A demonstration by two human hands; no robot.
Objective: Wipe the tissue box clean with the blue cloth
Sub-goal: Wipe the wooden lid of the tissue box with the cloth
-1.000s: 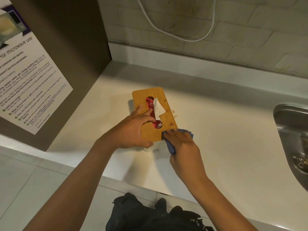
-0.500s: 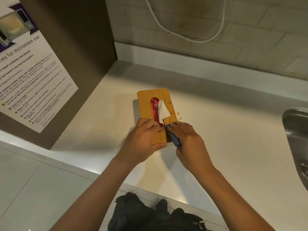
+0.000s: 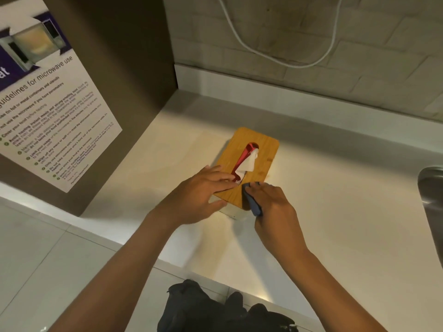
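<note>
Right hand (image 3: 275, 207) grip: fingers curled around one blue cloth (image 3: 252, 202), which is bunched under the hand and pressed against the near right corner of the tissue box (image 3: 259, 161). Left hand (image 3: 199, 200) grip: open, fingers straight and laid flat on the near left part of the wooden lid, fingertips at the near end of the slot; the thumb lies along the box's near edge. It holds nothing.

Count: one tissue box, at the centre of the frame on the pale counter (image 3: 335, 200); one white tissue (image 3: 248, 162) standing out of the lid slot, with red visible inside the slot; one cloth; two hands.

Upper left of the frame: one microwave-use poster (image 3: 48, 116). Right edge: part of one steel sink (image 3: 431, 185). Top: one white cable (image 3: 275, 56) looped against the tiled wall.
</note>
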